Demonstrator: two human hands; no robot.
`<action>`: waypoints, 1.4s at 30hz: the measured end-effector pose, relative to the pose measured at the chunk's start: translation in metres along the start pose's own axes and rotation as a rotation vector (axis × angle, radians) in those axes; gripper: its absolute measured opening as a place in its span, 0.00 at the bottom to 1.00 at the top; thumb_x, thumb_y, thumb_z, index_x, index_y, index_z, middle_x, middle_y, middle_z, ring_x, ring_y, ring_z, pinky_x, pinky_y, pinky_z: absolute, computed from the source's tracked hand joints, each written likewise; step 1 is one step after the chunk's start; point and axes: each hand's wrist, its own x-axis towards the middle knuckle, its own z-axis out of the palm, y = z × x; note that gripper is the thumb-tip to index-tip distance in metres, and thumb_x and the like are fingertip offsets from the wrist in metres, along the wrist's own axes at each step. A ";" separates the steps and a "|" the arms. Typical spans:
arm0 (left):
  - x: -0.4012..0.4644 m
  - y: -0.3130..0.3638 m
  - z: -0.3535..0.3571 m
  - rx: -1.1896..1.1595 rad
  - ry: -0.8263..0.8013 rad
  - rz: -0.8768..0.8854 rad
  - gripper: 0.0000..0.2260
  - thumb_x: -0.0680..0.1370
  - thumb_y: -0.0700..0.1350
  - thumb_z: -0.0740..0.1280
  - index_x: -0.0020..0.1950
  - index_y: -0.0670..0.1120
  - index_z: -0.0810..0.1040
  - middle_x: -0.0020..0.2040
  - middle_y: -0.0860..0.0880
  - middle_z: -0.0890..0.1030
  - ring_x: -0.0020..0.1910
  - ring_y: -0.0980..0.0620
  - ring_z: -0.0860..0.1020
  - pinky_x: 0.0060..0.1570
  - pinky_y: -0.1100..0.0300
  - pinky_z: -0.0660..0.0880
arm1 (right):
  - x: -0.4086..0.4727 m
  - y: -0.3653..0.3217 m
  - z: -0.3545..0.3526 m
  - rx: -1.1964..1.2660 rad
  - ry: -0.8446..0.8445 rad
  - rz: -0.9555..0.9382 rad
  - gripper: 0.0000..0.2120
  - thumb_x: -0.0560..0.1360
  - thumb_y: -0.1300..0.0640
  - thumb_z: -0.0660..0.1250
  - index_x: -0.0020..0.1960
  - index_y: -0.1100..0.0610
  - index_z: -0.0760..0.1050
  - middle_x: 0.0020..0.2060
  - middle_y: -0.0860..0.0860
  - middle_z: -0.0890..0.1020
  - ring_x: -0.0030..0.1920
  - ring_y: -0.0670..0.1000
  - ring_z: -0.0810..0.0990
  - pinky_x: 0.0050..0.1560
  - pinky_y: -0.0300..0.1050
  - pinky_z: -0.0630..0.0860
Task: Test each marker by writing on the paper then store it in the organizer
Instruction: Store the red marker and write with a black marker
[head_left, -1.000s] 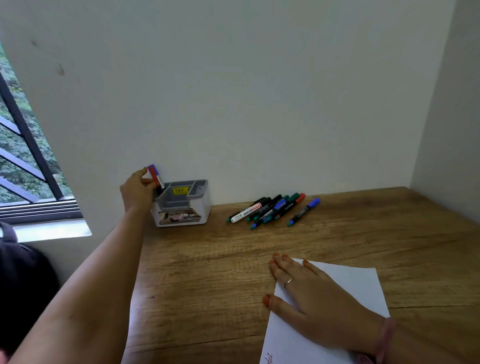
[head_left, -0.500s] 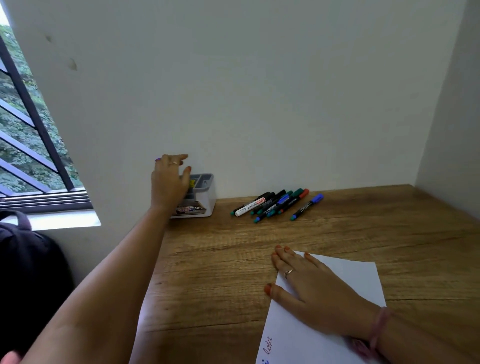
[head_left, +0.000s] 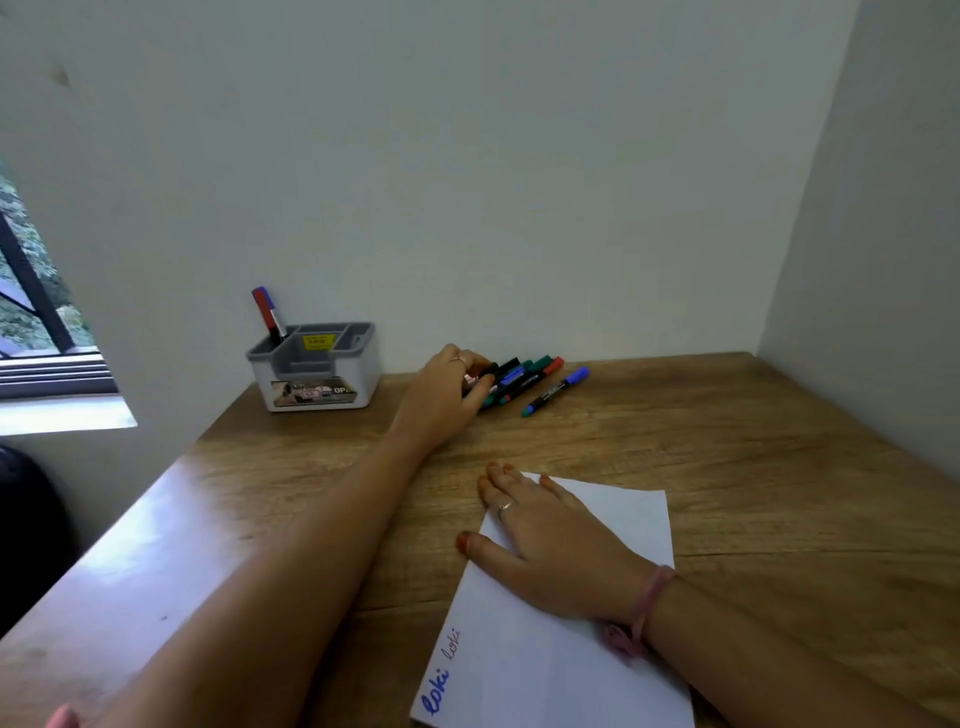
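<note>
My left hand curls onto the marker pile near the wall, hiding whichever marker it grasps. My right hand lies flat on the paper. The organizer holds two markers.

Left hand left organizer (markers reached).

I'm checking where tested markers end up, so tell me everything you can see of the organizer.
The organizer is a small white box, plastic by its look, with a grey top insert split into several compartments, a yellow sticker inside and a printed label on its front. It stands upright on the table, close to the wall. Two markers, red and blue capped, lean in its back left compartment. Neither hand touches it.
</note>
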 end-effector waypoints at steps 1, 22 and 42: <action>0.000 0.006 0.007 -0.008 0.014 -0.004 0.13 0.78 0.48 0.63 0.60 0.46 0.76 0.52 0.48 0.75 0.51 0.52 0.75 0.51 0.57 0.73 | 0.000 0.000 0.001 -0.001 0.005 0.000 0.32 0.79 0.39 0.48 0.77 0.55 0.47 0.77 0.49 0.49 0.76 0.44 0.44 0.73 0.46 0.39; 0.000 0.038 0.033 0.257 -0.152 0.032 0.14 0.77 0.52 0.63 0.60 0.49 0.79 0.49 0.49 0.82 0.52 0.51 0.75 0.51 0.57 0.72 | 0.003 0.002 0.004 -0.024 0.020 -0.005 0.32 0.79 0.39 0.49 0.77 0.55 0.48 0.77 0.51 0.50 0.76 0.46 0.45 0.73 0.47 0.40; -0.059 0.083 -0.116 -0.761 0.467 -0.308 0.08 0.73 0.40 0.71 0.51 0.44 0.81 0.45 0.48 0.83 0.42 0.59 0.82 0.45 0.67 0.78 | -0.004 -0.007 -0.011 0.216 0.129 -0.041 0.17 0.82 0.54 0.51 0.64 0.59 0.71 0.63 0.52 0.73 0.65 0.50 0.70 0.65 0.46 0.64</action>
